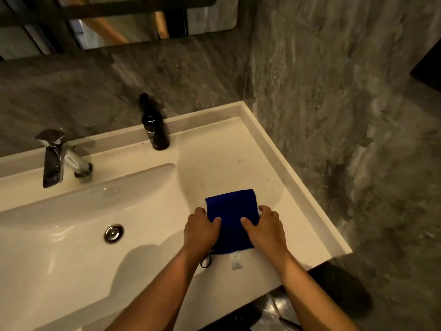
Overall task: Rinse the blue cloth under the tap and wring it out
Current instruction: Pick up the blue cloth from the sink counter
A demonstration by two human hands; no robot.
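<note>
Both my hands, left (200, 231) and right (266, 229), pinch the folded blue cloth (232, 211) on the surface, right of the basin (71, 235). Risk: my grip unfolding it, trailing corners dragging before the tap (58, 158).

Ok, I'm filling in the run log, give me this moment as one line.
stage: before rinse | blue cloth: folded, on counter right of basin | left hand, right hand: holding cloth edges | tap: no water visible

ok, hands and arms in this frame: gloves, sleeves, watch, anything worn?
Nothing worn that shows. The left hand and right hand are bare: no gloves, no rings or watch visible. Both forearms are bare to the frame's bottom edge, with no sleeve in view.
</note>
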